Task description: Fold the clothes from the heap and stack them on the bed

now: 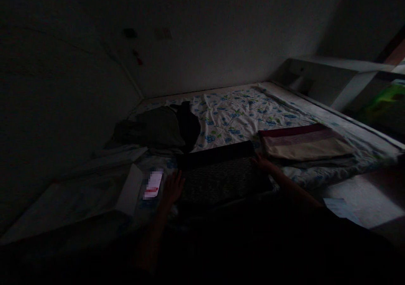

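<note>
The left hand (172, 188) lay flat and open, fingers spread, against the left end of a dark folded cloth (221, 175), while the right hand (261, 162) pressed open on its far right corner, neither gripping it. The cloth lay between both hands on the flowered bed sheet (234, 116), its long axis running left to right. Just left of the left hand lay a small white card (153, 183); just right of the right hand sat a folded cream and maroon blanket (303, 143), with dark clothes (158, 126) heaped farther back.
</note>
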Motion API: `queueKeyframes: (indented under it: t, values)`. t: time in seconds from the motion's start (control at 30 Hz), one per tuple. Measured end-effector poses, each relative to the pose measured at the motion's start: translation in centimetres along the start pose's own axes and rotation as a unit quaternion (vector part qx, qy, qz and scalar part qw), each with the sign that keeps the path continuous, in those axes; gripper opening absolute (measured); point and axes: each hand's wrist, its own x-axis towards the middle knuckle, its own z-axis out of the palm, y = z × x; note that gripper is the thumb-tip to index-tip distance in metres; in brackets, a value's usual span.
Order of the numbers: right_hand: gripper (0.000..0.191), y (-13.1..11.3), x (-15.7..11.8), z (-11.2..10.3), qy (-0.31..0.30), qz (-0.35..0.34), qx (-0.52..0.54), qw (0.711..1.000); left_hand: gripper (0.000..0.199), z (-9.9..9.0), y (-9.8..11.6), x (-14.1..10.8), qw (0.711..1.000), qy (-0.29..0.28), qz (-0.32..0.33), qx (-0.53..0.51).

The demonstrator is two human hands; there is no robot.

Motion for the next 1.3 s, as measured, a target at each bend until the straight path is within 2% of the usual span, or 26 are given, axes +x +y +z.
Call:
queueKeyframes:
  t: [0.1,0.2,0.23,0.3,0.37,0.43,0.5,0.57,0.63,0.67,0.73,0.8,0.97,1.03,1.1,1.13,1.2,1.27,1.3]
  values:
    - [0.065,0.3,-0.5,-0.6,-0.045,0.031,0.021,0.998,0.067,-0.2,-0.2,-1.0,0.997,0.012,-0.072,-0.017]
    - [0.049,2.1,-2.0,-1.2,-0.079,0.039,0.081,0.993,0.076,-0.2,-0.9,-3.1,0.991,0.038,-0.114,-0.054]
    - [0.047,2.7,-2.8,-1.3,-0.075,0.046,0.093,0.992,0.077,-0.2,-0.9,-4.0,0.988,0.055,-0.129,-0.058]
    - [0.048,3.2,-4.4,-1.2,-0.030,0.065,0.083,0.994,0.075,0.0,-0.1,-5.8,0.986,0.085,-0.134,-0.051]
    - [0.056,2.0,-5.9,-0.8,0.042,0.060,0.046,0.996,0.068,0.4,1.9,-7.3,0.992,0.078,-0.080,-0.053]
    - [0.065,-0.9,-7.0,-0.2,0.080,-0.004,0.027,0.996,0.060,1.1,4.8,-8.3,0.997,0.023,0.013,-0.072]
    - [0.068,-4.6,-8.1,0.6,0.056,-0.103,0.026,0.993,0.057,1.8,7.4,-8.7,0.990,-0.047,0.099,-0.089]
    - [0.068,-7.9,-9.2,1.6,0.002,-0.185,0.023,0.983,0.056,2.6,9.0,-9.0,0.979,-0.099,0.150,-0.100]
    - [0.066,-9.5,-10.4,2.5,-0.055,-0.221,0.014,0.974,0.054,3.1,9.1,-9.3,0.972,-0.128,0.163,-0.106]
    - [0.065,-9.6,-11.0,2.8,-0.078,-0.228,0.007,0.970,0.053,3.2,8.7,-9.4,0.971,-0.136,0.162,-0.108]
    - [0.064,-8.5,-11.8,3.1,-0.104,-0.231,-0.008,0.967,0.051,3.1,7.3,-9.8,0.971,-0.146,0.152,-0.111]
    - [0.063,-6.2,-12.2,2.9,-0.109,-0.230,-0.020,0.967,0.050,2.7,5.8,-10.0,0.970,-0.159,0.145,-0.114]
    - [0.063,-1.5,-11.4,2.1,-0.133,-0.228,-0.001,0.965,0.041,1.2,3.4,-9.7,0.965,-0.179,0.142,-0.131]
    - [0.054,-0.7,-10.4,1.7,-0.131,-0.232,0.050,0.963,0.034,0.7,2.5,-9.2,0.974,-0.137,0.107,-0.147]
    - [0.045,-0.2,-9.1,0.9,-0.083,-0.196,0.101,0.972,0.032,0.0,1.5,-8.2,0.984,-0.049,0.026,-0.171]
    - [0.044,-0.1,-8.5,0.4,-0.045,-0.156,0.118,0.980,0.032,-0.4,1.1,-7.5,0.982,-0.004,-0.032,-0.188]
    - [0.042,0.1,-7.3,-0.7,0.031,-0.041,0.136,0.989,0.035,-1.3,0.4,-6.1,0.959,0.055,-0.159,-0.228]
    - [0.049,0.2,-6.4,-2.0,0.070,0.068,0.155,0.983,0.030,-2.3,0.3,-4.9,0.924,0.063,-0.261,-0.271]
    - [0.054,0.2,-6.2,-2.6,0.078,0.108,0.169,0.977,0.028,-2.7,0.5,-4.6,0.909,0.061,-0.289,-0.293]
